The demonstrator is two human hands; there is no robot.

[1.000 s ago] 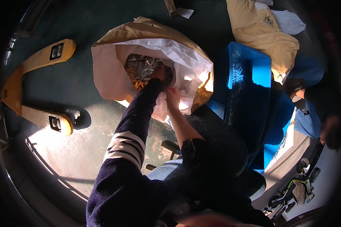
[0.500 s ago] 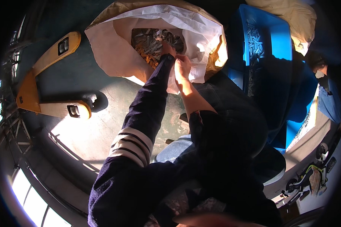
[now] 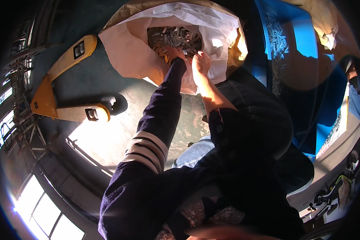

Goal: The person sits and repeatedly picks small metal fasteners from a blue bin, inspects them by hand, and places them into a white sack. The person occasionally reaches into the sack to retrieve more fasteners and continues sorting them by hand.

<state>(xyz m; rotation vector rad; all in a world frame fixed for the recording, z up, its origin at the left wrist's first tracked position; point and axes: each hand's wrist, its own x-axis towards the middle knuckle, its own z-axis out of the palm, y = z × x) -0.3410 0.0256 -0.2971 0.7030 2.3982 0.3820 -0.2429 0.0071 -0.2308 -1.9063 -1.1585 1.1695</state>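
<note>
A large paper sack (image 3: pixel 126 52) with a white lining stands with its mouth rolled wide. Inside lie many small grey strip-like pieces (image 3: pixel 180 37), with some orange pieces (image 3: pixel 161 52) at the left. My left hand (image 3: pixel 175 53), at the end of a dark sleeve, reaches down into the sack over the pieces; shadow hides its fingers. Just to its right, my right hand (image 3: pixel 201 63) is closed, fingers curled, over the sack's near inner side. Whatever it holds, if anything, is too small to make out.
To the right stands a blue bin (image 3: pixel 312 48) with similar grey strips (image 3: pixel 277 38), a tan sack (image 3: pixel 322 20) behind it. A yellow pallet-truck fork frame (image 3: pixel 44 98) lies on the floor at left. Part of another person (image 3: pixel 354 100) shows at the far right.
My hands have moved apart: the left sits lower left among the pieces, the right has drawn away to the right. The whole view has shifted slightly.
</note>
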